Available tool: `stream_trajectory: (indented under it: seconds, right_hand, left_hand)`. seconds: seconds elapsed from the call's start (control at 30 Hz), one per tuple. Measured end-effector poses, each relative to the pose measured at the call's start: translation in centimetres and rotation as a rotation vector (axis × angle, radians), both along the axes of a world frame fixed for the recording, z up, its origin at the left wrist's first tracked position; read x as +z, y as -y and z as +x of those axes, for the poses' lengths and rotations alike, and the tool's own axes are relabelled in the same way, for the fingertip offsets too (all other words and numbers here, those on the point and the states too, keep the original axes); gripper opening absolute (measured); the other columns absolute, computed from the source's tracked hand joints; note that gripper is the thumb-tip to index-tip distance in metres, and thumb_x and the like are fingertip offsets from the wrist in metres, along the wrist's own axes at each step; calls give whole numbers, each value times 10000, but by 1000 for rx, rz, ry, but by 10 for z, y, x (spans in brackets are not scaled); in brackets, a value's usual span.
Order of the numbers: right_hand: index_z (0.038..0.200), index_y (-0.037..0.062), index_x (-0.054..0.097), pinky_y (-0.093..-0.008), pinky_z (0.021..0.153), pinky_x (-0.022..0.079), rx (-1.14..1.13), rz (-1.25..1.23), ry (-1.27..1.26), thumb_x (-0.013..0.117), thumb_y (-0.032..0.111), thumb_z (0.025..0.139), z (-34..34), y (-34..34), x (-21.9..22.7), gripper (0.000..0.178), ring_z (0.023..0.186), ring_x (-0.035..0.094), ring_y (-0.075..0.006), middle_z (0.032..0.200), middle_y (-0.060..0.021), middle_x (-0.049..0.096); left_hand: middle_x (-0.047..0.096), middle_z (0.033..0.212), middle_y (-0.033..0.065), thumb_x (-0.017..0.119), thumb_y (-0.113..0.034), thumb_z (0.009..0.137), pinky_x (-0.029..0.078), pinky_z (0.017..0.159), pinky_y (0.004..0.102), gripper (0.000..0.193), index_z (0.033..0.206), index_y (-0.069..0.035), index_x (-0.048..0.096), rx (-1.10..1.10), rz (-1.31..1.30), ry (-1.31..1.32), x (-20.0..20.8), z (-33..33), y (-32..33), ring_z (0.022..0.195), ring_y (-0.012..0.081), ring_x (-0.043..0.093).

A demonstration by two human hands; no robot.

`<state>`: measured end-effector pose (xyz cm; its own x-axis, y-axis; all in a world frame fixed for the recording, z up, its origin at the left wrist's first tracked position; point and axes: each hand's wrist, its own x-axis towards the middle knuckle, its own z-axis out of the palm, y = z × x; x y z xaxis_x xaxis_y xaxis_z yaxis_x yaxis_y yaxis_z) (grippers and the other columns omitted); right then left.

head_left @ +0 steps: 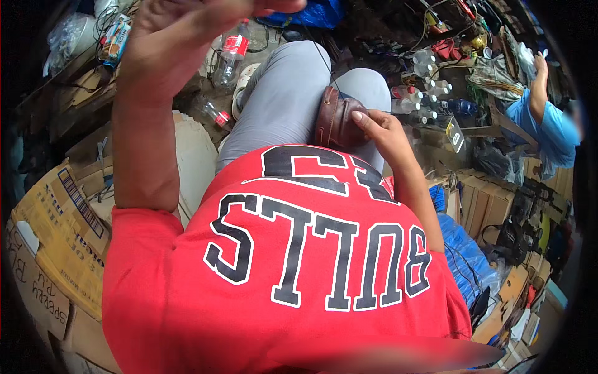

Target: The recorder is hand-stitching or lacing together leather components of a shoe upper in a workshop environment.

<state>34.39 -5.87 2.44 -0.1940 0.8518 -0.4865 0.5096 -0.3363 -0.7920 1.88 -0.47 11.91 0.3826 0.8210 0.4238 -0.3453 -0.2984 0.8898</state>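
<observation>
On my lap lies a brown leather shoe [339, 121] with light stitching and a lace through small eyelets along its edge. My right hand [383, 131] grips its right side, thumb on top and fingers bent round it. My left hand [202, 25] is raised high at the upper left, close to the camera, partly cut off by the top edge. From the shoe a thin dark thread [321, 53] runs up toward my left fingertips, which look pinched together; the grip itself is only partly visible.
Several small bottles [427, 87] stand right of my knees. Plastic bottles with red labels [233, 50] are on the left. Cardboard [62, 230] lies at my left, with blue plastic sheeting [461, 249] and boxes at my right. Another person in blue [548, 124] is at the far right.
</observation>
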Motion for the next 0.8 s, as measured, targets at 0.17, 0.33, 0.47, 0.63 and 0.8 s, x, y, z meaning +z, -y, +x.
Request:
stream_trajectory:
  seconds: [0.17,0.33,0.47,0.63,0.8]
  right_hand:
    - [777,28,613,-202,565,346,-119,-34,-188,655,250,854,4,4,-3,238,624,444,-33,690,43,549]
    - [835,28,611,-196,575,368,-180,-14,-219,666,213,850,5,10,-7,194,636,478,-40,718,29,575]
    - [845,26,616,-200,563,377,-195,-41,-211,665,220,854,4,10,-7,200,636,493,-44,732,23,587]
    - [842,25,623,-197,544,370,-189,-56,-242,667,213,855,3,10,-7,194,618,483,-35,720,28,587]
    - [781,32,622,-191,531,353,-194,-24,-186,668,212,856,5,12,-11,200,606,453,-23,691,49,562]
  left_hand:
    - [596,828,52,613,20,818,473,722,289,153,942,-30,689,615,278,-468,-52,14,-22,780,157,574]
    - [602,900,34,546,32,837,447,768,254,299,1087,-97,647,123,-190,-328,-101,55,-13,806,164,570]
    - [597,874,55,582,57,779,459,716,285,301,1030,-86,665,122,207,-673,-113,86,1,769,177,572]
    - [602,795,102,651,-1,733,472,669,317,191,901,-80,697,53,202,-728,-114,99,5,743,247,596]
    - [597,777,100,670,-31,725,478,660,327,123,841,-65,696,39,225,-782,-114,101,2,746,253,601]
